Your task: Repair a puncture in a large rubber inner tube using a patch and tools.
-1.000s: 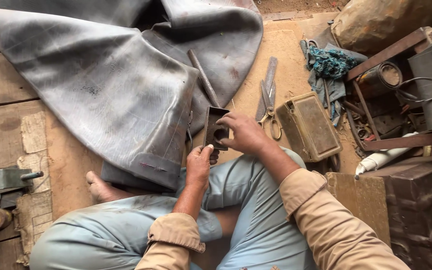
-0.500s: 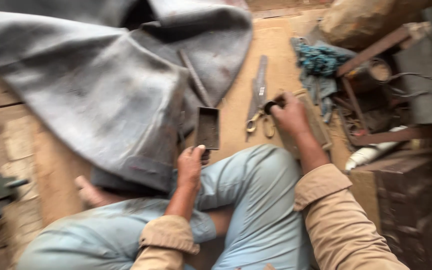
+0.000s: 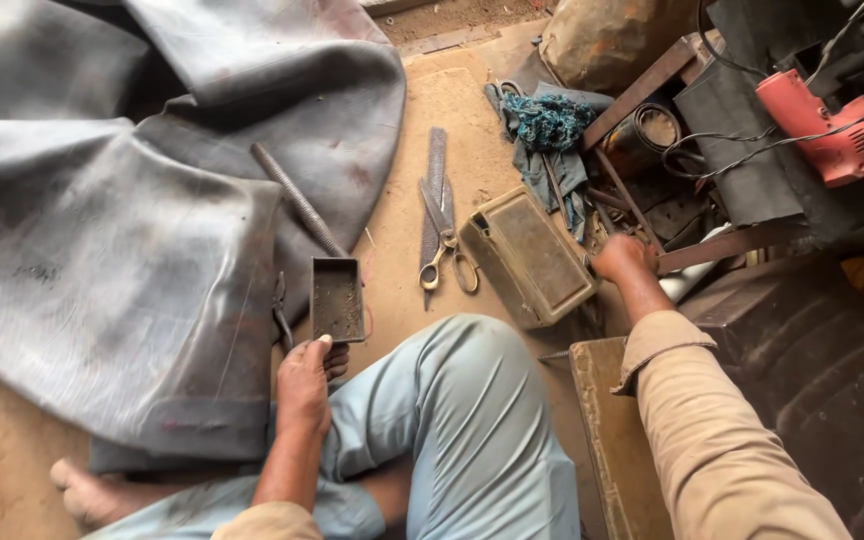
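My left hand (image 3: 306, 383) holds a small dark rectangular metal tray (image 3: 337, 299) by its near edge, just above my knee in light blue trousers. My right hand (image 3: 623, 256) reaches to the right, fingers curled down among metal parts beside a worn olive-brown box (image 3: 530, 257); what it grips is hidden. A large grey rubber inner tube (image 3: 122, 210) lies spread over the floor at left, with a long round file (image 3: 297, 198) resting on it.
Scissors (image 3: 445, 248) and a flat file (image 3: 434, 180) lie on the sandy floor between the tray and the box. A teal cloth (image 3: 547, 125), a rusty metal frame (image 3: 642, 90) and a red power tool (image 3: 827, 125) crowd the right. My bare foot (image 3: 87, 490) shows at lower left.
My right hand left the tray, passed over the scissors, and moved right past the olive box. My left hand keeps the tray, now alone.
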